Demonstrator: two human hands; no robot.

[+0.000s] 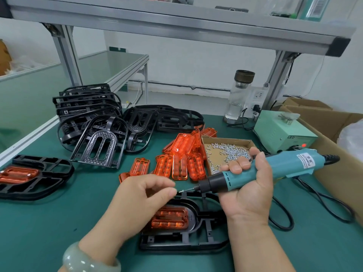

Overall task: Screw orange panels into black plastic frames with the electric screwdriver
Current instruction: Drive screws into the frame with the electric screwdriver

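The right hand (249,185) is holding the blue screwdriver (255,169), pointing left. The left hand (141,195) is curling its fingers at the tiny screw (182,191) on its tip; pinching or not, I cannot tell. The orange panel (170,217) is lying in the near black frame (182,242).

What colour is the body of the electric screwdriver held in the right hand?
The electric screwdriver body is teal, its nose black; head view.

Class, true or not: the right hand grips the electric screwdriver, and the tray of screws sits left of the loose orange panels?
Not quite. In the head view the tray of screws sits to the right of the loose orange panels, not the left. The right hand does grip the electric screwdriver.
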